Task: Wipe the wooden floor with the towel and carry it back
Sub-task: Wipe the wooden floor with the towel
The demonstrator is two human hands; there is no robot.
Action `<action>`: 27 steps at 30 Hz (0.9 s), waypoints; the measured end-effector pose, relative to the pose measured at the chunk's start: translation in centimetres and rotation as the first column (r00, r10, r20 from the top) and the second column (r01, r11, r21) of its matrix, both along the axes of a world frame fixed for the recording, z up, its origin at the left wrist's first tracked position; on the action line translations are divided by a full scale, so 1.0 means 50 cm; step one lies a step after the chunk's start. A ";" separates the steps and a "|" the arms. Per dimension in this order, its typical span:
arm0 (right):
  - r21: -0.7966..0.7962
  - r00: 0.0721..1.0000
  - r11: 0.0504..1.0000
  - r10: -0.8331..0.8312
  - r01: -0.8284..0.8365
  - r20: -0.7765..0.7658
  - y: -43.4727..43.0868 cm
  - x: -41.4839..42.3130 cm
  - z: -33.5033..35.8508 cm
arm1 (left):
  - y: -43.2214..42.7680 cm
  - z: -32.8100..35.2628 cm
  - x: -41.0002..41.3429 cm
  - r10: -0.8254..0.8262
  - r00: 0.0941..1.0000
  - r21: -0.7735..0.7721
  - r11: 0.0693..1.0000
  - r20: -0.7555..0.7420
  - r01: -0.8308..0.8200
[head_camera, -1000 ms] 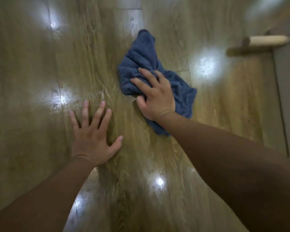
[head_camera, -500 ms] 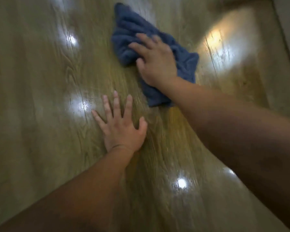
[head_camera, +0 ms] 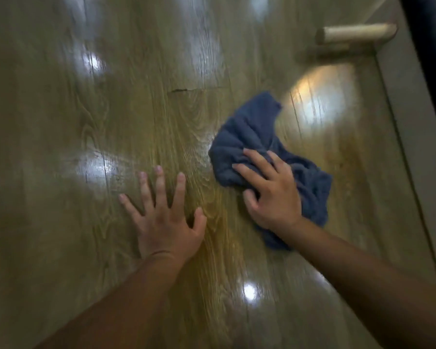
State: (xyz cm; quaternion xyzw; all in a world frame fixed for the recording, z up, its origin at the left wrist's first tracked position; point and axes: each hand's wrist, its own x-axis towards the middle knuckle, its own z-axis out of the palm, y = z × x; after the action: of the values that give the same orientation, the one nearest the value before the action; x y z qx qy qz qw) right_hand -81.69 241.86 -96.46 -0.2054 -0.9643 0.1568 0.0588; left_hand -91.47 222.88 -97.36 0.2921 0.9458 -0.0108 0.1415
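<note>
A crumpled dark blue towel (head_camera: 252, 132) lies on the glossy wooden floor (head_camera: 91, 248), right of centre. My right hand (head_camera: 269, 190) presses down on the towel's near part, fingers curled into the cloth and gripping it. Just left of it, my left hand (head_camera: 165, 217) rests flat on the bare floor with its fingers spread and nothing in it. The two hands are close together but apart. The towel's near right part is hidden under my right hand and forearm.
A pale wooden cylindrical leg (head_camera: 355, 34) sticks out at the top right. A grey baseboard or wall strip (head_camera: 413, 147) runs along the right edge. A small chip in a plank seam (head_camera: 179, 90) shows beyond the hands. Ceiling lights glare on the floor.
My right hand has dragged the towel back toward me and to the right. My left hand stays flat on the floor. The view has shifted, bringing the wooden leg back in sight.
</note>
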 end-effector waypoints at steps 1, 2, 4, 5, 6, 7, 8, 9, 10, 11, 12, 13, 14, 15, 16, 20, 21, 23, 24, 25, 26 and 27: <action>-0.030 0.989 0.989 0.148 -0.148 -0.003 0.030 -0.010 0.001 | 0.004 -0.001 -0.001 0.003 1.000 0.011 1.000 -0.001 -0.003; -0.042 0.964 0.963 0.266 -0.266 0.001 0.070 -0.025 0.004 | 0.007 -0.001 -0.002 0.011 1.000 0.013 1.000 -0.004 -0.011; -0.029 0.917 0.917 0.398 -0.397 0.032 0.153 -0.068 0.009 | 0.004 0.000 0.000 0.018 1.000 -0.002 1.000 -0.005 -0.018; -0.020 0.920 0.922 0.387 -0.386 0.056 0.192 -0.102 0.009 | 0.003 -0.003 -0.002 0.009 1.000 0.000 1.000 -0.011 -0.009; -0.009 0.938 0.940 0.340 -0.340 0.076 0.225 -0.141 0.009 | 0.001 -0.006 -0.003 0.003 1.000 0.006 1.000 -0.022 -0.003; 0.012 0.958 0.960 0.278 -0.279 0.075 0.251 -0.182 0.008 | -0.001 -0.009 -0.001 0.001 0.999 0.008 1.000 -0.034 -0.001; 0.033 0.979 0.981 0.191 -0.193 0.065 0.269 -0.223 0.009 | -0.003 -0.011 0.000 -0.002 0.999 0.011 1.000 -0.051 0.002; 0.040 0.995 0.996 0.078 -0.080 0.058 0.283 -0.260 0.010 | -0.002 -0.012 0.000 -0.002 0.997 0.021 1.000 -0.071 0.003; 0.040 0.998 0.999 -0.026 0.024 0.057 0.291 -0.286 0.010 | -0.001 -0.012 0.001 0.005 0.997 0.026 1.000 -0.081 -0.003; 0.046 0.994 0.995 -0.093 0.091 0.056 0.287 -0.301 0.007 | 0.001 -0.009 0.002 0.012 0.997 0.018 1.000 -0.071 -0.011; 0.057 0.991 0.991 -0.123 0.120 0.053 0.271 -0.303 0.007 | 0.003 -0.007 0.003 0.019 0.998 0.009 1.000 -0.058 -0.018; 0.056 0.989 0.989 -0.143 0.140 0.043 0.242 -0.290 0.008 | 0.003 -0.005 0.001 0.026 0.999 0.008 1.000 -0.048 -0.025; 0.042 0.985 0.985 -0.168 0.167 0.028 0.201 -0.260 0.008 | 0.004 -0.003 0.001 0.033 0.999 0.010 0.999 -0.034 -0.033; 0.032 0.982 0.982 -0.188 0.188 0.005 0.150 -0.213 0.006 | 0.005 0.000 0.001 0.041 0.999 0.012 0.999 -0.018 -0.041; 0.021 0.981 0.980 -0.195 0.196 -0.023 0.091 -0.150 0.003 | 0.006 0.003 0.004 0.047 0.999 0.012 0.999 -0.012 -0.046; -0.045 1.000 0.999 0.012 -0.013 -0.022 -0.145 0.129 0.014 | 0.006 0.005 0.005 0.040 0.999 0.008 0.999 -0.006 -0.040; -0.055 0.995 0.994 0.096 -0.097 -0.009 -0.163 0.170 0.014 | 0.006 0.001 0.004 0.037 0.999 0.003 0.999 -0.018 -0.037; -0.098 0.988 0.983 0.156 -0.154 0.017 -0.155 0.197 0.002 | 0.005 0.000 0.005 0.033 0.999 0.005 0.999 -0.041 -0.032; -0.115 0.989 0.983 0.148 -0.145 0.023 -0.146 0.191 0.001 | 0.004 0.000 0.005 0.023 0.999 0.020 1.000 -0.043 -0.022; -0.127 0.989 0.982 0.145 -0.142 0.017 -0.137 0.177 0.005 | 0.002 -0.003 0.004 0.013 0.999 0.038 0.999 -0.050 -0.011; -0.119 0.986 0.979 0.166 -0.165 0.001 -0.128 0.158 0.009 | 0.001 -0.006 0.004 0.014 0.998 0.046 0.999 -0.053 -0.012; -0.099 0.979 0.974 0.204 -0.205 -0.017 -0.117 0.139 0.012 | 0.000 -0.007 0.004 0.019 0.999 0.045 0.999 -0.044 -0.017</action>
State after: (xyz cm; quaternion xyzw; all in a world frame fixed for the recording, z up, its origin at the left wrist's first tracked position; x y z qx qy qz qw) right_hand -74.75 236.00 -95.87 -0.1071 -0.9711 0.2106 0.0350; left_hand -91.26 222.87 -97.71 0.2864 0.9513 0.0050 0.1140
